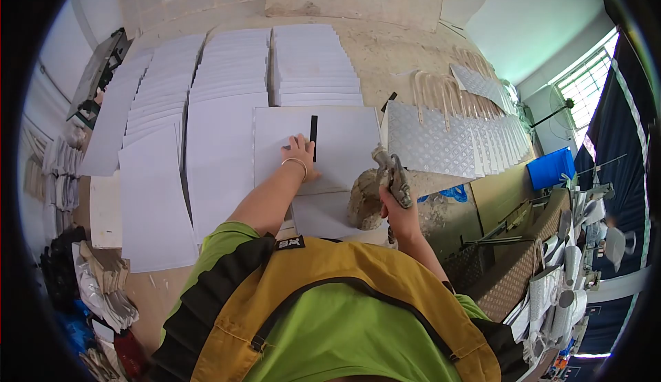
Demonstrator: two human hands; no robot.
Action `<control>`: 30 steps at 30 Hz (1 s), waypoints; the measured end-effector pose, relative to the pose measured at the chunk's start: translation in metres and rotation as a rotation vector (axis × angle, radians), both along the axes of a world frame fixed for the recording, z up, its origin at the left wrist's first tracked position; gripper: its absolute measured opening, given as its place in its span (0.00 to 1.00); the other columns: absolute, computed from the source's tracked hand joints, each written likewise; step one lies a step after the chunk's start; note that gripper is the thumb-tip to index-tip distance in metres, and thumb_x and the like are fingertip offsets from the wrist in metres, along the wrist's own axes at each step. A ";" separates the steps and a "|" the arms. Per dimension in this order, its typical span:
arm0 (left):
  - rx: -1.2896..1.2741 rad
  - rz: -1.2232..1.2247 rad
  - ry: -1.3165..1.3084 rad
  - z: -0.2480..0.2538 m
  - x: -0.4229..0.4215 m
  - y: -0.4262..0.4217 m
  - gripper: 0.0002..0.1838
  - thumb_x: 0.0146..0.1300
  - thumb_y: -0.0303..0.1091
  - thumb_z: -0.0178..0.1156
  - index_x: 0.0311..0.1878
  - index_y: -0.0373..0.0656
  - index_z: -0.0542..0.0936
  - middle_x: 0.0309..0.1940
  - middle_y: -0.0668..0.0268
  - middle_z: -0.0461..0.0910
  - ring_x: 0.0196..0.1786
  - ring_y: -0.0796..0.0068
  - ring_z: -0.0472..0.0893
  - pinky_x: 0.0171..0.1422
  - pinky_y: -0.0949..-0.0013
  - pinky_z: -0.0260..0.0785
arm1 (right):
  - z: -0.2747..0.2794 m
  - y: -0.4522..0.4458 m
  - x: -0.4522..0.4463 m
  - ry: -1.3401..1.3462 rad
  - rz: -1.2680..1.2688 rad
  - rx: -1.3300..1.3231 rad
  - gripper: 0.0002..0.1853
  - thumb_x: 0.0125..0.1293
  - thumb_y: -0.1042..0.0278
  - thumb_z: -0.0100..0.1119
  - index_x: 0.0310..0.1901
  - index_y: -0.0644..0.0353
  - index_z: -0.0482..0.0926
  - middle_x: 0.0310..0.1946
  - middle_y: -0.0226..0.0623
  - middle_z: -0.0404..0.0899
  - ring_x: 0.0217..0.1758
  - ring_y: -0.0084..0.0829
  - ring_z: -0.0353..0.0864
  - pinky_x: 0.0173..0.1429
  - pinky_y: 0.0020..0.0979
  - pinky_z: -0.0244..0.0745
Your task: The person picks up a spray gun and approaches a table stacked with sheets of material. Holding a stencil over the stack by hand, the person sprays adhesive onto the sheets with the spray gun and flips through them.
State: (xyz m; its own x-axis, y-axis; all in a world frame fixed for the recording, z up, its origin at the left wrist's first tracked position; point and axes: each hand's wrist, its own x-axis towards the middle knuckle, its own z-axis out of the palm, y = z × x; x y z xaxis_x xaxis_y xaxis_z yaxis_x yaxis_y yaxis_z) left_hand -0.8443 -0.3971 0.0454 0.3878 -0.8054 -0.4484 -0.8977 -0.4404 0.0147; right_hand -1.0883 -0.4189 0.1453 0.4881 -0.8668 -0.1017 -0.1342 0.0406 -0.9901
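My left hand point(301, 158) lies on a white sheet point(344, 131) with its fingers spread, touching or close beside a short black strip point(314, 134). The fingers hold nothing that I can see. On the right, my right hand point(401, 211) is closed round the grip of a spray gun point(391, 173), thickly caked with greyish residue. Its nozzle end points toward the sheet's right edge. A crusted round cup point(365, 199) sits just left of the gun, seemingly beneath it; how they join is hidden.
Overlapping white sheets point(231, 72) fan out in rows at left and behind. Silver patterned sheets point(441, 138) with clear straps lie at right. A blue bin point(551, 168), a fan point(561, 110) and piled material point(558, 279) stand farther right. Stacked bundles point(62, 175) line the left.
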 end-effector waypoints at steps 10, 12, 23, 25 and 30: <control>-0.008 -0.001 0.009 -0.001 0.000 0.000 0.50 0.53 0.64 0.57 0.72 0.48 0.49 0.71 0.52 0.40 0.72 0.49 0.44 0.67 0.50 0.54 | -0.012 0.009 -0.012 0.031 -0.058 0.007 0.08 0.63 0.67 0.57 0.28 0.58 0.73 0.13 0.26 0.69 0.14 0.19 0.66 0.20 0.23 0.58; -0.014 0.001 0.004 -0.004 0.001 0.000 0.50 0.53 0.64 0.56 0.72 0.48 0.49 0.71 0.52 0.40 0.72 0.50 0.45 0.67 0.51 0.53 | -0.012 0.011 -0.013 0.056 -0.055 -0.027 0.09 0.64 0.66 0.57 0.28 0.58 0.73 0.12 0.26 0.69 0.14 0.19 0.66 0.20 0.23 0.58; -0.106 -0.052 -0.044 -0.014 0.003 0.012 0.48 0.55 0.68 0.50 0.72 0.49 0.48 0.72 0.53 0.40 0.73 0.52 0.43 0.69 0.43 0.45 | -0.005 0.016 -0.013 0.027 -0.087 0.032 0.08 0.63 0.66 0.57 0.28 0.59 0.73 0.14 0.27 0.69 0.14 0.19 0.67 0.20 0.23 0.59; -0.122 -0.055 -0.058 -0.015 0.003 0.016 0.48 0.55 0.68 0.49 0.72 0.49 0.48 0.72 0.53 0.40 0.73 0.52 0.42 0.69 0.41 0.43 | -0.003 0.017 -0.010 0.026 -0.071 0.034 0.08 0.63 0.66 0.57 0.28 0.59 0.73 0.15 0.27 0.69 0.14 0.19 0.67 0.20 0.23 0.59; -0.256 -0.043 -0.041 -0.031 0.003 0.028 0.47 0.56 0.68 0.48 0.72 0.50 0.48 0.73 0.55 0.39 0.74 0.55 0.39 0.69 0.37 0.35 | -0.002 0.018 -0.003 0.011 -0.035 0.056 0.08 0.63 0.66 0.57 0.29 0.59 0.73 0.16 0.27 0.70 0.14 0.19 0.67 0.20 0.22 0.59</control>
